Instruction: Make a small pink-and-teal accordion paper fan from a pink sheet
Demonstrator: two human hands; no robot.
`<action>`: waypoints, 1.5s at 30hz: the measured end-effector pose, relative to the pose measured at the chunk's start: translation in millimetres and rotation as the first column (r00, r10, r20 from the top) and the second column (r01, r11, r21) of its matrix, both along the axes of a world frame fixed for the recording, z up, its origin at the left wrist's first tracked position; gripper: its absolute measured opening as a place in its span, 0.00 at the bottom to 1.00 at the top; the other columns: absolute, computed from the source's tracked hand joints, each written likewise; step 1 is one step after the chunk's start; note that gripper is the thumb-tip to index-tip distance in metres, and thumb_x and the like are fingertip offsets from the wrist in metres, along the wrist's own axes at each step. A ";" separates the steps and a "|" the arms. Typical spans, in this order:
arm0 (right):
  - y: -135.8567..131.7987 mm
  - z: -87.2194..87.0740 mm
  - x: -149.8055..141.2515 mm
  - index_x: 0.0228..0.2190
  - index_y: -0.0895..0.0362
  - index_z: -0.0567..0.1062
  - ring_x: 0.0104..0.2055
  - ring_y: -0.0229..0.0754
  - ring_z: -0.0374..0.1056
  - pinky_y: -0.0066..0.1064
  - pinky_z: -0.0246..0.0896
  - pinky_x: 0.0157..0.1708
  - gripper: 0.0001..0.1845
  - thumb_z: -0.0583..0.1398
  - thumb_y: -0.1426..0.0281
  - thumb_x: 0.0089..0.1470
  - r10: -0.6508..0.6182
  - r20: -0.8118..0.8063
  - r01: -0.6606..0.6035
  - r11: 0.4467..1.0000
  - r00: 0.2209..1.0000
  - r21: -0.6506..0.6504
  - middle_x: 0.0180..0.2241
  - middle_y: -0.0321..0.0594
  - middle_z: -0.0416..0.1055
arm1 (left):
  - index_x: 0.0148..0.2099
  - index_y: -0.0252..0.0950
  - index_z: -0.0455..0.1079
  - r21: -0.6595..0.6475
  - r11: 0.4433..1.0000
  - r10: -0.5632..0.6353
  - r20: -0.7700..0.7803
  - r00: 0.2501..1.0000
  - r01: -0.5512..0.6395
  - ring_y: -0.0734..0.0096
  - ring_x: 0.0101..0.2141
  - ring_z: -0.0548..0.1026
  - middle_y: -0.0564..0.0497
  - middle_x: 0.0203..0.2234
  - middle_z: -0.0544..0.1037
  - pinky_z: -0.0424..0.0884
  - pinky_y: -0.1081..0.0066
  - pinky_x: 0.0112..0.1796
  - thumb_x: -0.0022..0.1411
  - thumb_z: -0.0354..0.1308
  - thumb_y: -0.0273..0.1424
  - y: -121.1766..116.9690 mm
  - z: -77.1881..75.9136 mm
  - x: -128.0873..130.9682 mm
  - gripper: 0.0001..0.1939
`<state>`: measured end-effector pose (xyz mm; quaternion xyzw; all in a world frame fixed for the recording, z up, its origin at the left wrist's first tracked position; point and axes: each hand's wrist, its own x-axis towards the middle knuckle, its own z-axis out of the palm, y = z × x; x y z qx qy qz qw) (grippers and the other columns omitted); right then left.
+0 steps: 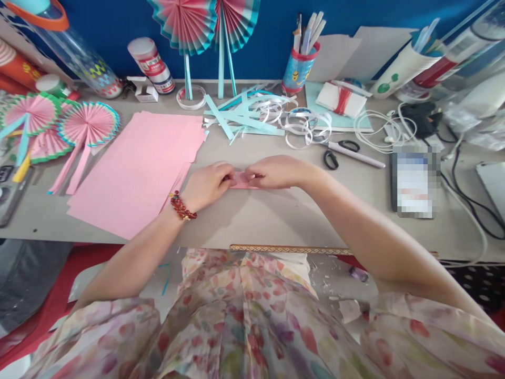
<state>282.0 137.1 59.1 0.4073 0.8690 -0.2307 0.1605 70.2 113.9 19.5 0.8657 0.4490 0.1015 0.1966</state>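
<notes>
My left hand, with a red bead bracelet at its wrist, is closed on the left part of a narrow pink paper strip. Opposite it, my right hand pinches the same strip with curled fingers. The strip lies flat along the desk, and its ends are mostly covered by my hands. Just left of my left hand is a stack of pink paper sheets, with the edge of another pink piece beside the bracelet.
Beyond my hands lie light-blue and white paper scraps, scissors and a roll of tape. A phone and cables are at right. Folded paper fans lie at left; others stand against the blue panel.
</notes>
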 end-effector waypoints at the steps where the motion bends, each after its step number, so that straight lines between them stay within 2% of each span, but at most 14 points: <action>1: 0.0 0.0 0.1 0.38 0.52 0.76 0.36 0.44 0.68 0.31 0.44 0.28 0.13 0.52 0.67 0.57 0.002 0.000 -0.002 1.000 1.000 0.000 0.37 0.41 0.77 | 0.38 0.37 0.69 0.006 1.000 -0.006 0.000 1.000 0.006 0.68 0.33 0.72 0.51 0.36 0.74 0.61 0.70 0.31 0.66 0.54 0.31 -0.2 -0.2 -0.1 0.05; 9: -0.2 -1.1 1.3 0.37 0.52 0.76 0.37 0.45 0.69 0.31 0.44 0.28 0.13 0.53 0.67 0.57 -0.012 -0.013 0.012 1.000 1.000 0.004 0.39 0.41 0.77 | 0.38 0.37 0.68 0.032 0.999 -0.019 0.003 1.000 0.019 0.67 0.33 0.72 0.50 0.36 0.74 0.62 0.69 0.32 0.67 0.53 0.29 -2.7 -1.4 -0.2 0.04; 15: -6.0 2.9 2.9 0.39 0.55 0.76 0.38 0.45 0.69 0.31 0.44 0.28 0.14 0.52 0.66 0.59 -0.041 0.001 0.041 0.998 0.999 0.039 0.41 0.44 0.76 | 0.38 0.37 0.68 0.004 1.000 -0.015 -0.003 1.000 0.015 0.66 0.34 0.72 0.49 0.36 0.74 0.63 0.69 0.34 0.67 0.52 0.30 -2.5 -0.7 0.3 0.05; 21: -19.3 8.0 28.7 0.37 0.56 0.75 0.38 0.43 0.67 0.30 0.45 0.30 0.13 0.52 0.66 0.61 -0.095 -0.041 0.098 0.992 0.995 0.082 0.40 0.43 0.75 | 0.37 0.37 0.67 0.005 1.000 -0.019 0.026 0.999 0.019 0.67 0.33 0.72 0.50 0.36 0.73 0.63 0.69 0.33 0.66 0.52 0.30 -2.3 -1.8 -0.5 0.04; 28: -26.3 -6.4 55.8 0.34 0.55 0.75 0.38 0.42 0.66 0.30 0.45 0.30 0.13 0.51 0.65 0.61 -0.163 -0.141 0.184 0.972 0.976 0.147 0.38 0.40 0.75 | 0.37 0.38 0.66 -0.005 1.000 -0.021 0.031 0.999 0.021 0.67 0.34 0.72 0.50 0.35 0.73 0.62 0.70 0.33 0.66 0.52 0.31 -2.4 -0.1 -1.2 0.05; 37: -17.4 -9.6 57.6 0.30 0.56 0.76 0.34 0.40 0.64 0.29 0.45 0.30 0.14 0.54 0.63 0.60 -0.123 -0.190 0.146 0.983 0.974 0.113 0.34 0.39 0.73 | 0.36 0.38 0.67 -0.036 0.999 0.020 0.019 1.000 -0.019 0.68 0.31 0.71 0.51 0.35 0.73 0.61 0.70 0.30 0.65 0.53 0.33 -3.8 2.6 0.9 0.06; 45: -19.2 -11.9 58.7 0.28 0.55 0.73 0.34 0.40 0.62 0.29 0.44 0.30 0.15 0.53 0.61 0.61 -0.084 -0.169 0.112 0.980 0.982 0.164 0.32 0.38 0.71 | 0.36 0.38 0.66 -0.031 0.999 0.010 0.021 1.000 -0.010 0.68 0.32 0.71 0.50 0.35 0.74 0.61 0.71 0.30 0.66 0.52 0.34 -2.6 0.7 -0.1 0.07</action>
